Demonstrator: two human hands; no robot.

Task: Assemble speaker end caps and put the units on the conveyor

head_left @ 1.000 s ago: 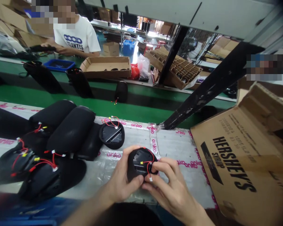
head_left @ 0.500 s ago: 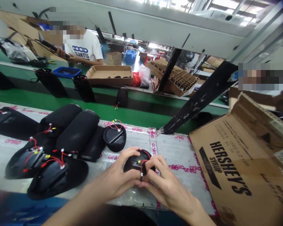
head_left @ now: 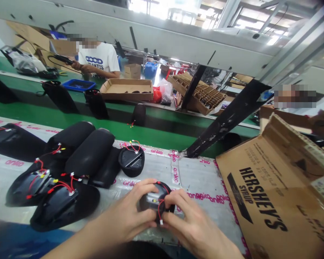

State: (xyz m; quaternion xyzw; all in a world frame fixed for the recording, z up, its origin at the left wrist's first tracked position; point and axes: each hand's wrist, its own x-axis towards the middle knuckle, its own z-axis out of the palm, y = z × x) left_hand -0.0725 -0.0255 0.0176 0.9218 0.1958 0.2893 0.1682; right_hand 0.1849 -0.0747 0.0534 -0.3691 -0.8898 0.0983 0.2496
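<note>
Fingers (head_left: 144, 189) of my left hand (head_left: 121, 216) and right hand (head_left: 196, 226) closed firmly on round black housing (head_left: 148, 201) | red wire (head_left: 159, 212) across it: keep unpinched | film-covered desk (head_left: 205, 180) beneath

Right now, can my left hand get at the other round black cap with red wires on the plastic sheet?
Probably yes: the left hand lies close to that round black cap, with only plastic sheet between them. It holds another cap now, though.

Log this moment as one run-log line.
left hand | right hand | both hold: black round cap with red wires | beside: matching cap on anko-printed plastic sheet
</note>
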